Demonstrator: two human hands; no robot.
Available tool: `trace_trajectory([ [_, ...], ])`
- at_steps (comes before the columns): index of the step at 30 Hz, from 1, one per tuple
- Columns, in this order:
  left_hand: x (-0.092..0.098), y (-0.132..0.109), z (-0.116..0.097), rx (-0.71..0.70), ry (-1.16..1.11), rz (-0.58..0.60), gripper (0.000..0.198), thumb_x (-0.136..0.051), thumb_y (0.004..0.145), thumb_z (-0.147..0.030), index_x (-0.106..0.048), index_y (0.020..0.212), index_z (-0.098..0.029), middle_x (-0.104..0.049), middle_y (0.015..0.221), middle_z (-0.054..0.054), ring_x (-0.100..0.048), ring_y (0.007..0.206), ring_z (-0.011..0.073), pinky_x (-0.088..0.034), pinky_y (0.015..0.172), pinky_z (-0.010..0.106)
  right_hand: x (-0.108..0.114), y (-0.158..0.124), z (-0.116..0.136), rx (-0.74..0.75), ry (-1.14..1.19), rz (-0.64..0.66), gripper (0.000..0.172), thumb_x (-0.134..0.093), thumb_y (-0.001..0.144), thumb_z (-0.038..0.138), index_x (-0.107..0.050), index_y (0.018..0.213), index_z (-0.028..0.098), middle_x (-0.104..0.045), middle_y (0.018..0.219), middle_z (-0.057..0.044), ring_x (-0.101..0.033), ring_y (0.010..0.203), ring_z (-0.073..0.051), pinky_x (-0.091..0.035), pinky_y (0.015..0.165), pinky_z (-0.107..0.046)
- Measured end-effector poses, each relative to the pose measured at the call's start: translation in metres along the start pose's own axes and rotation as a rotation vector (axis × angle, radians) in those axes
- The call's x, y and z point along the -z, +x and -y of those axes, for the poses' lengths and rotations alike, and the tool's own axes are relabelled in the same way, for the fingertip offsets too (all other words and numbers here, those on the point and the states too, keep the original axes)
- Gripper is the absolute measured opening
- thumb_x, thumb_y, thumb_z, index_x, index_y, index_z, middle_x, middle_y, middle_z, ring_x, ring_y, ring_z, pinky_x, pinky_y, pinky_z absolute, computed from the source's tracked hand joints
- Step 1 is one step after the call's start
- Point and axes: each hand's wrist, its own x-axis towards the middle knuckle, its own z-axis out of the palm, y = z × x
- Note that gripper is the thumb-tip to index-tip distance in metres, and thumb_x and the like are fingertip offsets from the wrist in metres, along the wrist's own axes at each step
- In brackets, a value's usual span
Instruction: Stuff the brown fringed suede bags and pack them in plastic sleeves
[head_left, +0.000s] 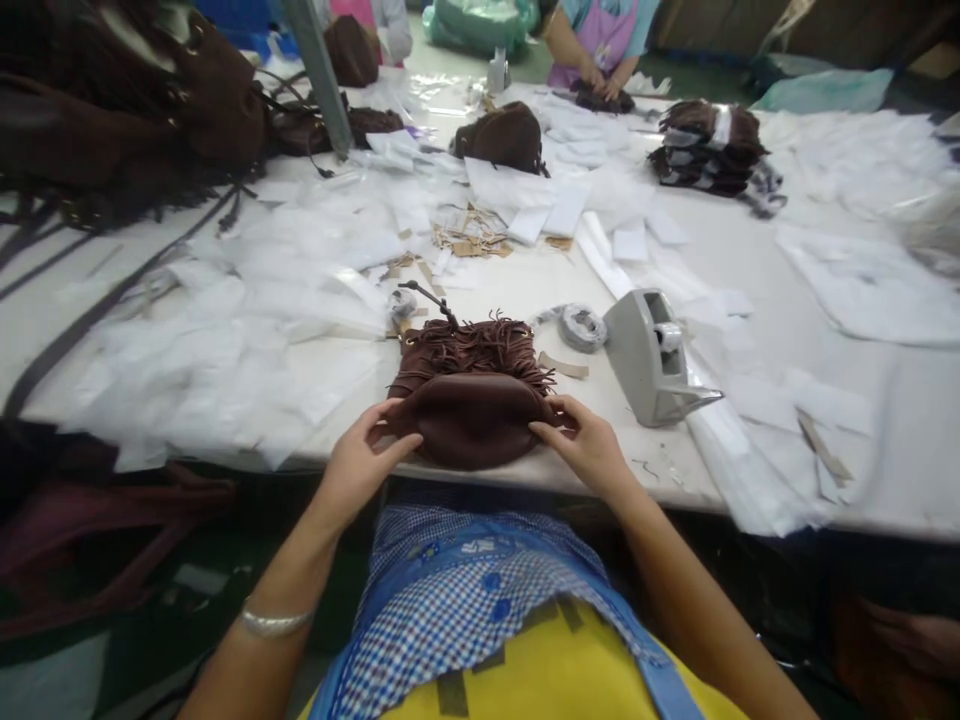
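1. Plainly, a small white mark [480, 546] sits on the person's blue apron [442, 575], too blurred to read.
2. The brown bag [472, 400] lies at the near edge of the desk [720, 260], directly in front of the person and between both hands.
3. At its left end, the left hand [356, 468] pinches the brown edge between thumb and fingers; at its right end, the right hand [594, 448] does the same, so the bag is held from both sides.
4. Its smooth rounded part [476, 425] faces the person, and its long axis runs left to right. The fringe [480, 345] lies beyond, on the far side, where a dark cord [431, 295] points away and leftward.
5. Right of the bag stand a grey roll [583, 328] and, beside it, a tape dispenser [637, 360]; white sheets [225, 350] cover the left.
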Motion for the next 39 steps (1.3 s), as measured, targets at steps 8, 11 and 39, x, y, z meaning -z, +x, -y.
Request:
trace_trajectory([
  [8,0.005,0.007,0.028,-0.088,0.102,-0.132,0.047,-0.073,0.075,-0.044,-0.068,0.112,-0.016,-0.071,0.114,0.009,-0.066,0.105,0.0247,-0.048,0.101,0.04,-0.004,0.001,-0.006,-0.01,-0.104,-0.111,0.022,-0.075,0.074,0.037,-0.063,0.075,0.019,-0.065,0.068,0.0,-0.058,0.062,-0.014,-0.047,0.062,-0.026],
  [11,0.007,0.008,0.03,-0.043,0.046,-0.117,0.049,-0.075,0.072,-0.045,-0.068,0.11,-0.016,-0.072,0.109,0.009,-0.066,0.103,0.0248,-0.048,0.1,0.04,-0.003,0.003,-0.01,0.001,0.007,-0.067,0.022,-0.075,0.074,0.036,-0.064,0.08,0.018,-0.066,0.073,0.0,-0.059,0.066,-0.014,-0.049,0.064,-0.025],
  [39,-0.004,0.012,-0.045,-0.638,0.872,-0.045,0.055,-0.057,0.089,-0.049,-0.054,0.137,-0.021,-0.059,0.135,0.012,-0.051,0.127,0.0307,-0.034,0.111,0.044,-0.011,-0.002,-0.023,0.305,-0.551,-0.085,0.024,-0.056,0.089,0.021,-0.063,0.112,0.021,-0.072,0.101,-0.007,-0.065,0.085,-0.02,-0.046,0.074,-0.028],
])
